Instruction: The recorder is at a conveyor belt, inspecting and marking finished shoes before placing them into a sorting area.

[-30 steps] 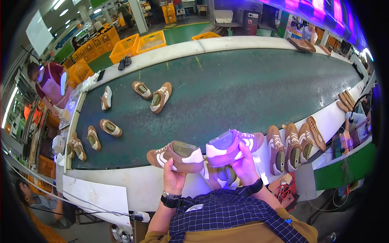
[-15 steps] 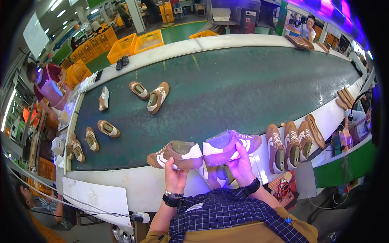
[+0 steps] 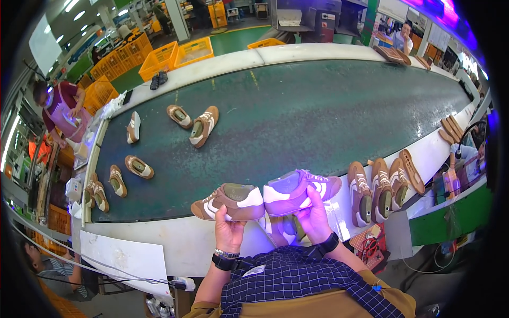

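My left hand point(image 3: 229, 231) grips a brown sneaker point(image 3: 225, 203) with white stripes and a white heel patch, its toe pointing left. In my right hand point(image 3: 314, 220) is a matching sneaker point(image 3: 297, 195), toe to the right, tinted violet by a patch of light. The two shoes are held heel to heel, side on, over the near edge of the conveyor belt point(image 3: 297, 122). Below the right-hand shoe another sneaker point(image 3: 279, 228) is partly hidden by my hand and the held shoe.
Several brown sneakers point(image 3: 204, 127) lie scattered on the belt's left part. Right of my hands, more sneakers point(image 3: 360, 193) stand in a row on the white ledge point(image 3: 339, 212), beside a loose sole point(image 3: 411, 170). A person point(image 3: 63, 108) in an apron works at the far left.
The sneakers on the belt have shifted slightly left. Both held shoes stay in my hands, heel to heel, with almost no movement. The aproned person's arms have moved a little.
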### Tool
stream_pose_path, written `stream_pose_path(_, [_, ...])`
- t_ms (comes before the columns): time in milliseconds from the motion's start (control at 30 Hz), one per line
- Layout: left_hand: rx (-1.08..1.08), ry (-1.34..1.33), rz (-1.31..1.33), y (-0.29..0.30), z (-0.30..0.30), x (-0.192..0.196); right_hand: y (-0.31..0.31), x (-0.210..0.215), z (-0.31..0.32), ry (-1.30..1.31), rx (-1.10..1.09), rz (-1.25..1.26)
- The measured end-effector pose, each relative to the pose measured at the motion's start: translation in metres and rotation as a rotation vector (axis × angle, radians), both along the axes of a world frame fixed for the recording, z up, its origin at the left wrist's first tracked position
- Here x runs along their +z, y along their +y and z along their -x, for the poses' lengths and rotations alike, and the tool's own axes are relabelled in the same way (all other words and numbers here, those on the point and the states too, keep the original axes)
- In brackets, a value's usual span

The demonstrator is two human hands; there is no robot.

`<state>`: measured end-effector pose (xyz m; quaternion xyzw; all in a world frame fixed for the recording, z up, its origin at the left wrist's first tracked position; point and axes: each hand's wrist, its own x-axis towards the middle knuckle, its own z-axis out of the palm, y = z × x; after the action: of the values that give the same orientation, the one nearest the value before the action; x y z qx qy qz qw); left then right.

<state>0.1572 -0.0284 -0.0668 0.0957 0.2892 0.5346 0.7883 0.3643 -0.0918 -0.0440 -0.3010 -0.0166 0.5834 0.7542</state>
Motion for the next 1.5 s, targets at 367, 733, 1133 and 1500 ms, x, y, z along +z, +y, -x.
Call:
stream_pose_path(367, [0.062, 0.007, 0.038, -0.002, -0.001, -0.006, 0.001, -0.014, 0.006, -0.080, -0.048, 0.003])
stream_pose_path(733, [0.090, 0.184, -0.135, -0.006, 0.005, 0.003, 0.001, -0.006, -0.002, -0.160, 0.000, -0.017])
stream_pose_path(1133, [0.085, 0.230, -0.112, -0.006, 0.010, -0.003, 0.001, -0.013, -0.001, -0.200, 0.044, 0.016])
stream_pose_path(1500, [0.063, 0.149, -0.042, -0.001, 0.015, -0.005, 0.009, -0.008, 0.013, -0.120, 0.038, 0.022])
